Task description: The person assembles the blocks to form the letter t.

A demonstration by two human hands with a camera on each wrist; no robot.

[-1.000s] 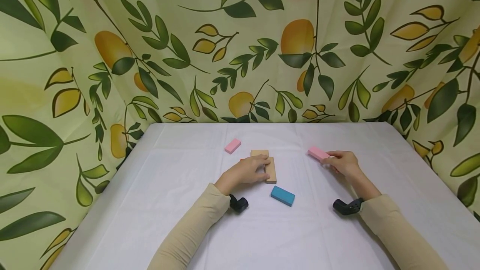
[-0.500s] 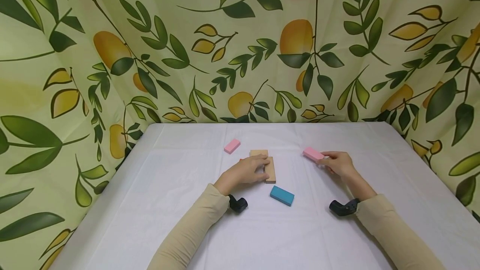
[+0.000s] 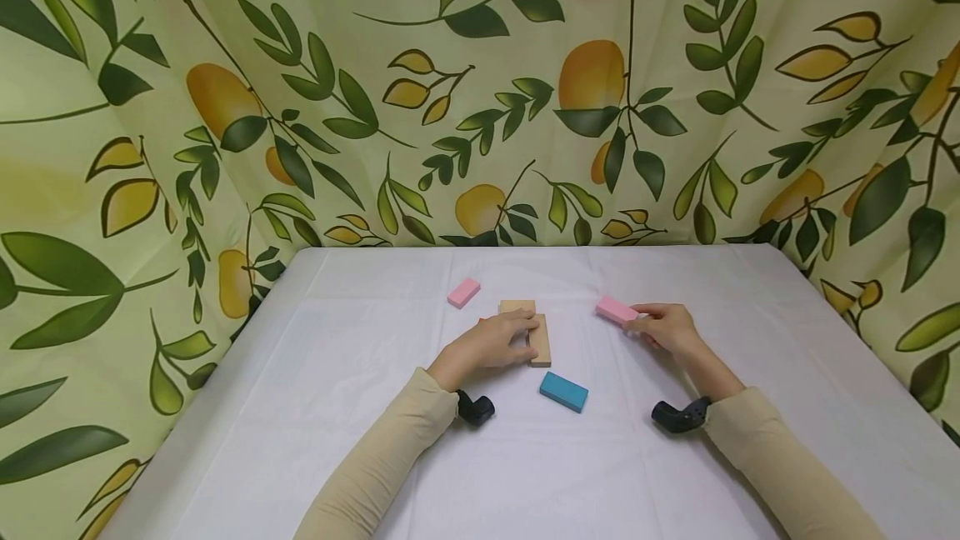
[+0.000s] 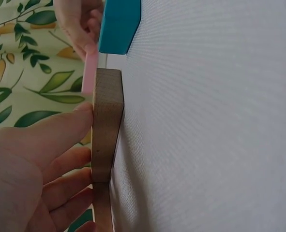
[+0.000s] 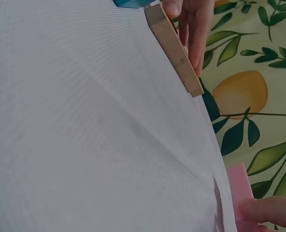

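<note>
My right hand (image 3: pixel 670 327) pinches a pink block (image 3: pixel 617 311) by its near right end, between thumb and fingers, low over the white table. My left hand (image 3: pixel 495 342) rests on a group of wooden blocks, thumb and fingertips spread along the upper faces. One plain wooden block (image 3: pixel 541 344) points toward me; another plain block (image 3: pixel 517 305) lies across its far end. A sliver of a red-orange piece (image 3: pixel 482 321) peeks out beside the left hand, mostly hidden. In the left wrist view, thumb and fingers touch the top edge of the wooden block (image 4: pixel 108 130).
A blue block (image 3: pixel 563 392) lies on the tabletop (image 3: pixel 585 473) just nearer than the wooden ones. Farther back at left sits a second pink block (image 3: pixel 463 292). A leaf-and-fruit patterned curtain (image 3: pixel 300 107) hangs around the back and sides.
My right hand has carried the pink block leftward, closer to the wooden blocks. The left hand and the other blocks have stayed in place.
</note>
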